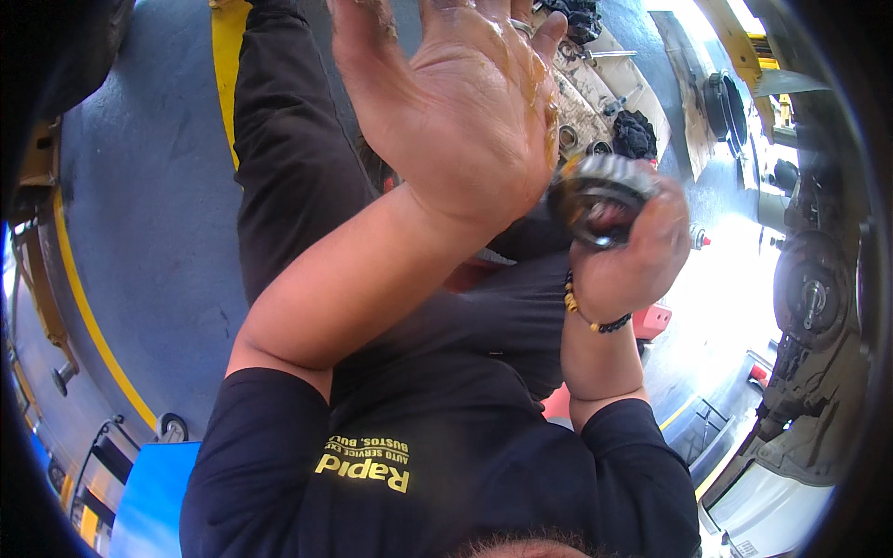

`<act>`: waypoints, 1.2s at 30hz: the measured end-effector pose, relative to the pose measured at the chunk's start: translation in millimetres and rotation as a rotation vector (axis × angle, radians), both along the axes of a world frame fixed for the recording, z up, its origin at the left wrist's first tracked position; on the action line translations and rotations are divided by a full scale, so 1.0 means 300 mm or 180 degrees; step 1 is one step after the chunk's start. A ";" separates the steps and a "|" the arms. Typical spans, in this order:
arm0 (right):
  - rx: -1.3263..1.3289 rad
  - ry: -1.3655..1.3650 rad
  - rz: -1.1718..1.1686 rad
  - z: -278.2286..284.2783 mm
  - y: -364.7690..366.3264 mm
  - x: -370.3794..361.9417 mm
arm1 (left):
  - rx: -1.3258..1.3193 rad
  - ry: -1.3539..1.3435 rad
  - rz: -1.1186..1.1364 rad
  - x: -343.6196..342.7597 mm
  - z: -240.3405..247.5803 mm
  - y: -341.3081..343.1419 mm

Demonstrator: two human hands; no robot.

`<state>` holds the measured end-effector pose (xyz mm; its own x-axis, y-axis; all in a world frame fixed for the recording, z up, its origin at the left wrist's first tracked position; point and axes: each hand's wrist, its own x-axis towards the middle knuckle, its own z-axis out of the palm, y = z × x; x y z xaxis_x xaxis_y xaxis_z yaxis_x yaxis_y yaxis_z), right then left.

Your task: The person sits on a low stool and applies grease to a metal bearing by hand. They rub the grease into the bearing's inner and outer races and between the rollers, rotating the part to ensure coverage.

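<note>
My left hand [479, 121] is raised in front of me with its palm showing and the fingers spread, cut off by the top of the picture. Amber grease coats the outer edge of the palm and runs toward the wrist. A ring sits on one finger. In my right hand [651, 246], to the right and a little lower, is a dark, shiny roller bearing [600, 191], gripped by its side. Motion blurs both that hand and the bearing. The bearing is close to the heel of my left hand; whether they touch, I cannot tell.
Stained cardboard [600, 70] on the floor holds metal rings, tools and crumpled black material [635, 135]. A round black part [726, 112] lies farther right. At the right edge is a vehicle's wheel hub [811, 293]. A blue object [153, 493] stands lower left.
</note>
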<state>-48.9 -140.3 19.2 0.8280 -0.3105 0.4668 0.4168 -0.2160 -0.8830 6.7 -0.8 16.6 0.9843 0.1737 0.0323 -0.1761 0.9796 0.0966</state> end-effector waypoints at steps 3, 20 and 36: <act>0.0274 0.0095 -0.0067 0.020 -0.006 0.059 | -0.0055 -0.0080 -0.0109 -0.017 0.009 -0.008; -0.0614 -0.0516 0.0457 -0.001 -0.018 0.016 | -0.0240 -0.0227 -0.0601 -0.021 0.009 -0.016; -0.0849 -0.0255 -0.0101 0.029 -0.065 0.044 | -0.0266 -0.0257 -0.0714 -0.024 0.057 -0.052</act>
<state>-35.6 -159.8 28.0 0.7771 -0.1930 0.5990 0.4722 -0.4505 -0.7577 -0.6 -16.6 33.8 0.9933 -0.0434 0.1071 0.0428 0.9991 0.0079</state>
